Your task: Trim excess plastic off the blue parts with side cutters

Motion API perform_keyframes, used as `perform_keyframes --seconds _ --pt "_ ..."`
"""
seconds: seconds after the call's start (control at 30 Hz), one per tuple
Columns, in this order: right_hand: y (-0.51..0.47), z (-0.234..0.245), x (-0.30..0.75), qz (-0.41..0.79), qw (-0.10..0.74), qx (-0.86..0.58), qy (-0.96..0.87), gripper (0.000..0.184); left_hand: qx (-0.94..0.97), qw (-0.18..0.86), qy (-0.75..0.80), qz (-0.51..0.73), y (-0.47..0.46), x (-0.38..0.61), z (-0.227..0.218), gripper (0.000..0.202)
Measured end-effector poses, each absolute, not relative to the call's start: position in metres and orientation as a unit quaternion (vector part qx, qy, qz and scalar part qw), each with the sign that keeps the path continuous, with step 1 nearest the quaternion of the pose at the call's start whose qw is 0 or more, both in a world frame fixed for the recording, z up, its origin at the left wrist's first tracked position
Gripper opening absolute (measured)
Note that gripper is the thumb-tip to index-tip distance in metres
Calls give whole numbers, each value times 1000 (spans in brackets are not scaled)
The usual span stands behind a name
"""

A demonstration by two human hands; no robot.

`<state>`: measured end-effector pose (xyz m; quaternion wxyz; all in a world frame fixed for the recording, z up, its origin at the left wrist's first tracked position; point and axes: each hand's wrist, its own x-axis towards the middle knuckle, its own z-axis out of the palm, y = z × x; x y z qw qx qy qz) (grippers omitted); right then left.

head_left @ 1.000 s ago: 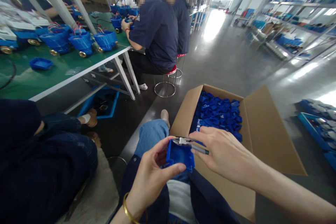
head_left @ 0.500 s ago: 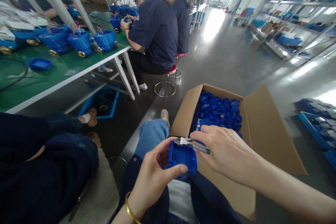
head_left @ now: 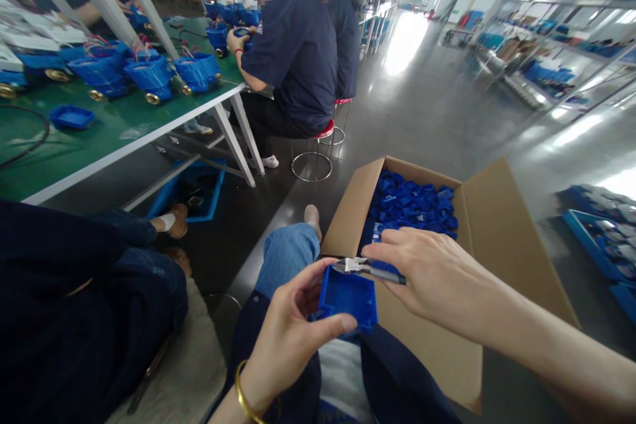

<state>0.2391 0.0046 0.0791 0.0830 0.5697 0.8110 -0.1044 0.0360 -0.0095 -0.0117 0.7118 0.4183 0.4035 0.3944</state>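
A shallow blue plastic housing (head_left: 350, 298) sits in my left hand (head_left: 298, 324), gripped at its left side with the thumb along the near edge. Its hollow side faces up toward me. My right hand (head_left: 422, 271) is closed on a pair of pliers (head_left: 380, 273) with grey handles. The metal jaws lie at the top left edge of the housing, close to my left fingertips. Whether the jaws bite on the plastic cannot be made out.
An open cardboard box (head_left: 511, 232) of blue plastic parts (head_left: 412, 205) stands just beyond my right hand. A green-topped table (head_left: 109, 132) with blue assemblies is at left. One person sits close on my left; others sit ahead on red stools (head_left: 325, 131). Blue trays (head_left: 591, 245) lie at right.
The pliers and my right hand have shifted very slightly to the right, and the housing has turned a little. My left hand keeps its hold.
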Motion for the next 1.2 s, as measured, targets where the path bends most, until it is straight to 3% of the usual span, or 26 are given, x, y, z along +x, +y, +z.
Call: perform_keyframes --seconds 0.67,0.87,1.2 --pt "1 78 240 -27 79 533 842 28 419 713 401 394 -10 36 -11 67" --pt "5 83 240 -77 95 545 829 25 424 714 395 392 -10 33 -12 66" --pt "11 83 243 -186 51 550 812 16 448 702 397 387 -12 32 -13 66"
